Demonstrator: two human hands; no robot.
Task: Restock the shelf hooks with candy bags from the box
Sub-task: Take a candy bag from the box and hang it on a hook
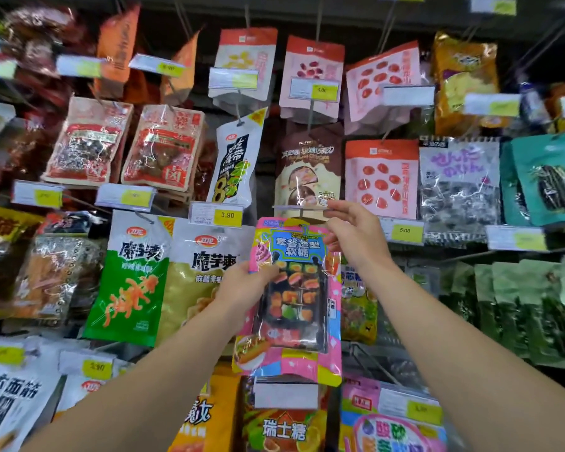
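Left hand (242,283) and right hand (349,233) grip the candy bag (294,298) — upright, top toward hook.

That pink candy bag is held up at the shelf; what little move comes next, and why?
Probably sliding the bag's top hole onto the hook. The left hand grips the pink candy bag by its side, with its top edge just below the price tag holder that the right hand is pinching, seemingly lifting it clear. Whether the hole has met the prong cannot be told.

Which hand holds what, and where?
Left hand grips the pink candy bag at its left edge; right hand pinches the price tag holder above.
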